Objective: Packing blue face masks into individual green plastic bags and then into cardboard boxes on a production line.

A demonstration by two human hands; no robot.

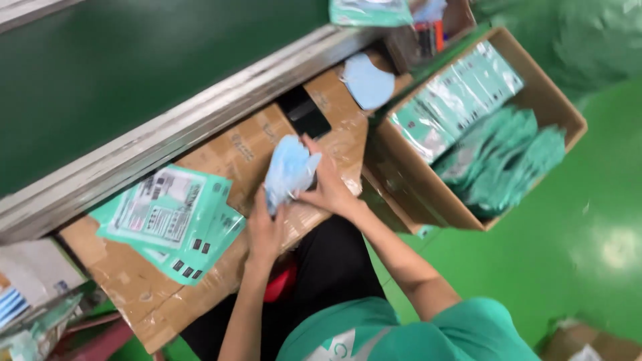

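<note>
Both hands, left hand [265,230] and right hand [329,187], hold a blue mask [287,170] over the cardboard desk [134,294]; folding seems underway, and a green pouch [164,217] lies near its left edge.

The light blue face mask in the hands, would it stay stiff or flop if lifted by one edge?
The blue face mask would likely flop: it already creases between the left hand and right hand. It is probably very light, being thin fabric.

Pale blue masks [289,170], mint-green packets [170,217] with black squares, brown cardboard box [408,180], bright green floor [568,254].
</note>
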